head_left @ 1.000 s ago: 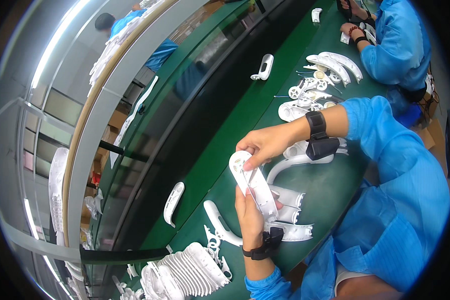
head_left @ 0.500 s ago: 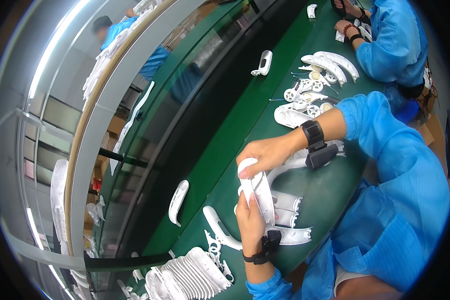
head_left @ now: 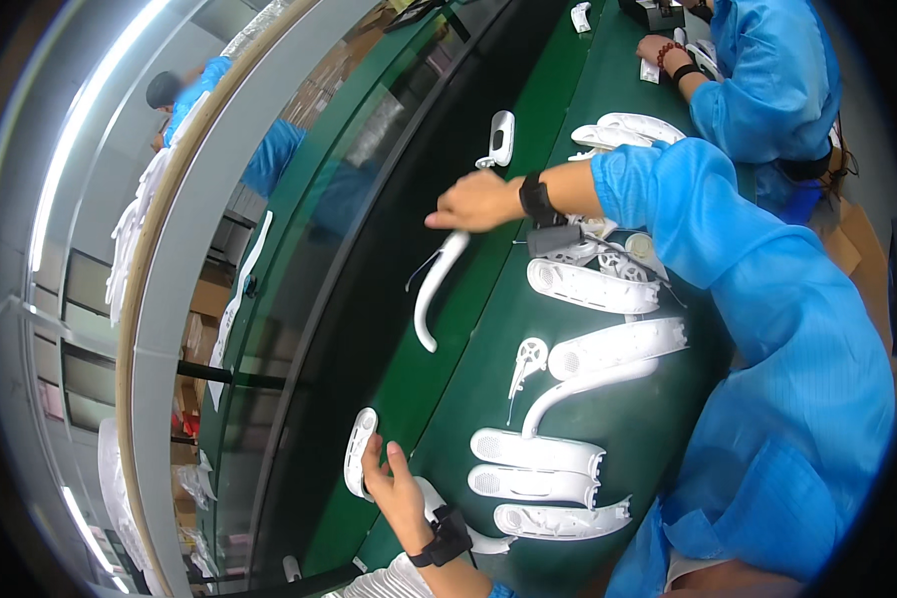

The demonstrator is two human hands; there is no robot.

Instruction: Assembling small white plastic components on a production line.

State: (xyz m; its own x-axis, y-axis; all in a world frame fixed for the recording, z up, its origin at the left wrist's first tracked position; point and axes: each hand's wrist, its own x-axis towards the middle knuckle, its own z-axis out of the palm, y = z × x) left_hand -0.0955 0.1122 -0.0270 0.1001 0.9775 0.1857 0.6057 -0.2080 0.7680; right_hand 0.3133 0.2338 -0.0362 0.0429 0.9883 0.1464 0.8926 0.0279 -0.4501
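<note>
My right hand (head_left: 476, 202) reaches over the dark green strip at the back of the table. Its curled fingers meet the upper end of a slim, curved white plastic piece (head_left: 436, 299), with a thin wire dangling beside it; the exact grip is hidden under the hand. My left hand (head_left: 397, 488) is open, thumb and forefinger apart. Its fingertips lie at the edge of a white oval plastic shell (head_left: 360, 450) and seem to touch it. Between my arms on the green table lie white shells (head_left: 536, 450), a curved white tube (head_left: 588, 387) and a small wheeled part (head_left: 530, 356).
Another white shell (head_left: 502, 138) lies farther up the strip. Behind my right forearm are more shells (head_left: 628, 130) and wired parts. A stack of white shells (head_left: 394, 580) stands at the lower edge. A co-worker's hand (head_left: 660, 50) works at the far right; another person stands behind the frame.
My hands have parted from the white shell they held together. The right moved far left to the strip, where a curved piece now shows; the left moved toward the oval shell and opened.
</note>
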